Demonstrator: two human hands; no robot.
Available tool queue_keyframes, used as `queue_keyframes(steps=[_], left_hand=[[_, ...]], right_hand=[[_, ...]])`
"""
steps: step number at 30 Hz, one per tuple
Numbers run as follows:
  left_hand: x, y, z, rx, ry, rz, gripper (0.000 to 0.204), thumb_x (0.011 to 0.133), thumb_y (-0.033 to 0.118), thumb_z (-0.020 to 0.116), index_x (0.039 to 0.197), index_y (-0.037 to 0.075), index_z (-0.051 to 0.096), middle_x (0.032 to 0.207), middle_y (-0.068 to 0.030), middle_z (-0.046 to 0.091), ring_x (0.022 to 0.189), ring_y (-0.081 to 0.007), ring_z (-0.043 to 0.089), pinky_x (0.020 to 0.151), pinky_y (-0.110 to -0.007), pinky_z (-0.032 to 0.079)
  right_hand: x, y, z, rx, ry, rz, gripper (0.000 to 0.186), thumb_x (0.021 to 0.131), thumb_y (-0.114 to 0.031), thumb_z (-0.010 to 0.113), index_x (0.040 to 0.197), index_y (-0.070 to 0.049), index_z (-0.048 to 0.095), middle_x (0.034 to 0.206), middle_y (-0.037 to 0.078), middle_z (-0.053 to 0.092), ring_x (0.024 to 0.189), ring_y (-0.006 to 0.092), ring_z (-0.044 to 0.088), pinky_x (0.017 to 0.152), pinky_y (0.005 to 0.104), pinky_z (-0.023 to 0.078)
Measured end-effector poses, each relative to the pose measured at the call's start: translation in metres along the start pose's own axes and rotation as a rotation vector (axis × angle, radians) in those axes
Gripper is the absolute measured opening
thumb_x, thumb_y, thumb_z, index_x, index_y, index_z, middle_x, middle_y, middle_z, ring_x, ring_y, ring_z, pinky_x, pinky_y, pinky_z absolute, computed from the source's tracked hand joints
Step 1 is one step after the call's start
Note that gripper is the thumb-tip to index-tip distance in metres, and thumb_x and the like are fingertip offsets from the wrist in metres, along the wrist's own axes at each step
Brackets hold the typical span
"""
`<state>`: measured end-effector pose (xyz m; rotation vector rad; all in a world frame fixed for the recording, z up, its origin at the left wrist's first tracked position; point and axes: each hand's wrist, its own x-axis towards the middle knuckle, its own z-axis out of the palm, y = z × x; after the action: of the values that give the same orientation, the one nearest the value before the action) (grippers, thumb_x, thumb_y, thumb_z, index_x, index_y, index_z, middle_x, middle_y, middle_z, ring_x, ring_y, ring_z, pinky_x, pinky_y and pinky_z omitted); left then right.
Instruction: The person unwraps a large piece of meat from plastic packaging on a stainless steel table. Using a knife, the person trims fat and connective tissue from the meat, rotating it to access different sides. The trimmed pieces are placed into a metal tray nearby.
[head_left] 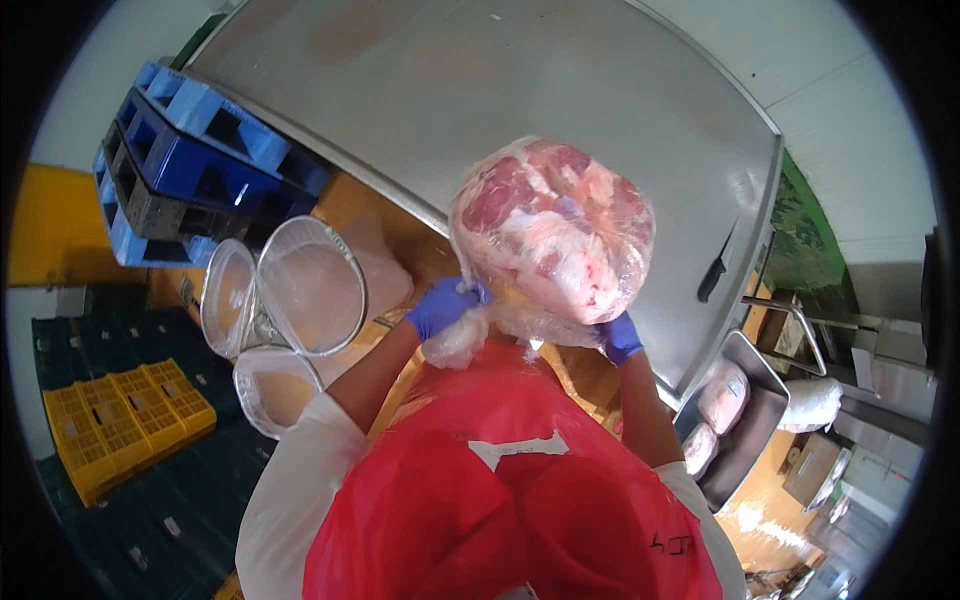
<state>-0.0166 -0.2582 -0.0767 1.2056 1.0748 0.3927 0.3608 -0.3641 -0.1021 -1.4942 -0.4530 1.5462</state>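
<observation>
The plastic-wrapped meat (560, 225) is at the near edge of the metal table (380, 120), just beyond the two hands; whether it rests there or is held up is hard to make out. At its lower left, the blue-gloved left hand (445, 308) has its fingers curled tight around bunched plastic (458, 340). The right hand (621, 338) meets the lower right side, fingers mostly hidden, their grip impossible to tell. Both forearms reach forward, slightly bent.
</observation>
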Motion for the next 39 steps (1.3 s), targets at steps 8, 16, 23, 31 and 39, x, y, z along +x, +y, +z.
queue_keyframes(steps=[8, 16, 23, 31, 39], left_hand=[[-0.041, 0.094, -0.02, -0.141, -0.039, 0.099, 0.015, 0.102, 0.013, 0.059, 0.094, 0.005, 0.069, 0.095, -0.0011, 0.067, 0.093, -0.0125, 0.061, 0.088, -0.032, 0.05], [0.033, 0.27, -0.038, -0.541, -0.036, 0.574, 0.009, 0.101, 0.014, 0.061, 0.101, 0.008, 0.068, 0.097, -0.0013, 0.064, 0.094, -0.0141, 0.063, 0.089, -0.032, 0.053], [0.007, 0.177, -0.074, -0.057, 0.171, 0.558, 0.007, 0.102, 0.009, 0.061, 0.097, 0.009, 0.067, 0.094, 0.0002, 0.065, 0.088, -0.0125, 0.063, 0.083, -0.031, 0.053], [-0.125, 0.119, -0.069, -0.112, 0.15, 0.192, 0.01, 0.099, 0.005, 0.06, 0.094, 0.004, 0.068, 0.093, -0.0029, 0.069, 0.089, -0.0136, 0.064, 0.083, -0.03, 0.052], [-0.119, 0.113, -0.105, -0.2, 0.309, 0.276, 0.009, 0.099, 0.009, 0.061, 0.098, 0.006, 0.069, 0.097, -0.0028, 0.069, 0.092, -0.0131, 0.064, 0.084, -0.029, 0.051]], right_hand=[[-0.061, -0.041, 0.003, -0.514, 0.089, -0.16, 0.026, 0.094, -0.023, 0.064, 0.083, -0.001, 0.073, 0.065, 0.001, 0.058, 0.061, 0.0115, 0.05, 0.057, 0.0336, 0.041], [-0.02, -0.189, 0.039, 0.358, 0.036, -0.21, 0.017, 0.097, -0.017, 0.06, 0.088, -0.008, 0.071, 0.078, -0.004, 0.06, 0.065, 0.0097, 0.052, 0.06, 0.0288, 0.044], [-0.041, -0.158, 0.049, 0.077, 0.169, -0.386, 0.017, 0.099, -0.014, 0.058, 0.09, -0.006, 0.07, 0.074, -0.005, 0.055, 0.065, 0.0065, 0.048, 0.06, 0.0252, 0.038], [-0.061, -0.063, 0.056, -0.369, 0.12, -0.637, 0.018, 0.099, -0.006, 0.057, 0.098, 0.0, 0.074, 0.081, 0.001, 0.067, 0.08, 0.0109, 0.062, 0.078, 0.0275, 0.052], [-0.037, -0.137, 0.084, -0.884, 0.288, -1.255, 0.026, 0.09, -0.006, 0.075, 0.116, -0.001, 0.073, 0.134, 0.024, 0.066, 0.119, 0.0362, 0.063, 0.098, 0.0441, 0.051]])
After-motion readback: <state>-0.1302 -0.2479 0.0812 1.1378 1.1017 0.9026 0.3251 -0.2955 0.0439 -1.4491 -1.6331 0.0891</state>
